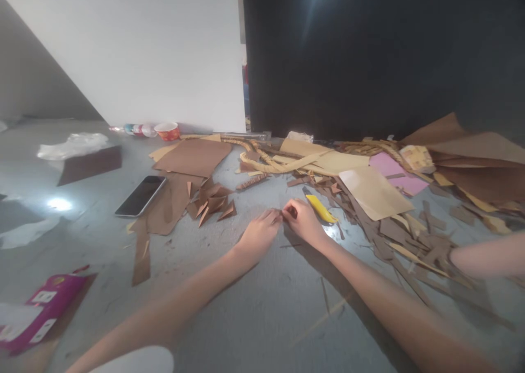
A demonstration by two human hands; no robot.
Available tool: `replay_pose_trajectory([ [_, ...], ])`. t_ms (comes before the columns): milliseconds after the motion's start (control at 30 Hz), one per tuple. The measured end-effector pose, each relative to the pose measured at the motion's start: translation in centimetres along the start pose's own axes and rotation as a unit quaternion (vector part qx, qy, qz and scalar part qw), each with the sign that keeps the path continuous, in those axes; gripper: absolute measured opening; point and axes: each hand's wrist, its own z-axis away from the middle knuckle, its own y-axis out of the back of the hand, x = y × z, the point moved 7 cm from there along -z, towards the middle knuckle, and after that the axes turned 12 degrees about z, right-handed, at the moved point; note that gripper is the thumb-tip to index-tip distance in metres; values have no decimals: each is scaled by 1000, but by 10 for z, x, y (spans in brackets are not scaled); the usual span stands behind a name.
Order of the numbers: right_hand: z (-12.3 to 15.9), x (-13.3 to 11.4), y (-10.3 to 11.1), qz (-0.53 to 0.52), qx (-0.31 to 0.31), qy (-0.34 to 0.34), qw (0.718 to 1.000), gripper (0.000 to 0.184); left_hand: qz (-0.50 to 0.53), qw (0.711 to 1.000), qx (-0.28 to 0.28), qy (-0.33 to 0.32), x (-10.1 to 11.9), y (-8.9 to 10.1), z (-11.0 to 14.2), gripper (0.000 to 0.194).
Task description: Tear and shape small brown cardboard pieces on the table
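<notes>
My left hand (pixel 261 232) and my right hand (pixel 304 220) meet fingertip to fingertip over the grey surface. Both are closed in a pinch, and whatever lies between the fingers is too small and hidden to name. Just beyond my right hand lies a yellow utility knife (pixel 321 208). To the left of my left hand sits a pile of brown folded paper spikes (pixel 213 202). A brown ridged strip (pixel 251 182) lies a little farther off, in front of both hands.
Brown paper scraps (pixel 381 231) spread on the right, where another person's bare limb (pixel 488 256) reaches in. Twisted tan paper (pixel 266 162) and a pink sheet (pixel 396 173) lie behind. Leftward are a phone (pixel 141 196), a paper cup (pixel 167 132) and a magenta packet (pixel 51 307).
</notes>
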Motion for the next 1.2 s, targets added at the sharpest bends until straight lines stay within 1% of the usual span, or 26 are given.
replay_pose_trajectory([
  [133, 0, 2, -1, 5, -2, 2, 1000, 11, -11, 1000, -14, 7, 0, 0, -1, 30],
  [200, 0, 6, 0, 14, 9, -5, 1000, 12, -2, 1000, -12, 6, -1, 1, -1, 33],
  [267, 0, 11, 2, 39, 28, -23, 999, 18, 10, 1000, -3, 10, -4, 2, -2, 37],
  [367, 3, 16, 5, 108, 48, -58, 991, 27, 32, 999, 4, 17, -8, 2, -2, 39],
  [467, 5, 13, 3, 145, 32, -57, 987, 24, 60, 998, 12, 21, -10, 1, -2, 40],
  [533, 4, 9, 1, 131, 11, -38, 991, 21, 94, 995, 29, 25, -12, 4, -2, 43],
  [567, 3, 7, 1, 116, 2, -29, 993, 19, 118, 991, 49, 31, -14, 7, -2, 45],
  [633, 2, 4, 3, 70, -7, -15, 997, 18, 173, 976, 116, 57, -22, 16, -2, 45],
  [700, 0, 0, 8, 10, -4, -5, 1000, 20, 230, 949, 191, 101, -35, 25, 1, 35],
  [733, -1, -2, 11, -20, 1, -2, 1000, 22, 260, 932, 217, 128, -42, 26, 2, 30],
  [767, -1, -4, 14, -47, 7, 0, 999, 24, 295, 915, 229, 152, -49, 26, 3, 28],
  [800, -1, -5, 17, -70, 12, 0, 997, 25, 335, 898, 225, 173, -54, 23, 3, 29],
  [867, -1, -8, 21, -100, 21, 1, 995, 27, 412, 869, 192, 197, -58, 14, 2, 30],
  [933, -1, -11, 24, -114, 25, 3, 993, 27, 455, 851, 164, 206, -58, 9, 1, 29],
  [967, 0, -11, 24, -120, 25, 4, 992, 27, 463, 847, 160, 208, -58, 9, 1, 29],
  [1067, 0, -12, 23, -138, 12, -1, 990, 27, 463, 842, 173, 216, -57, 13, 2, 29],
  [1200, 1, -17, 19, -150, -32, 5, 988, 30, 476, 837, 156, 218, -53, 16, 1, 32],
])
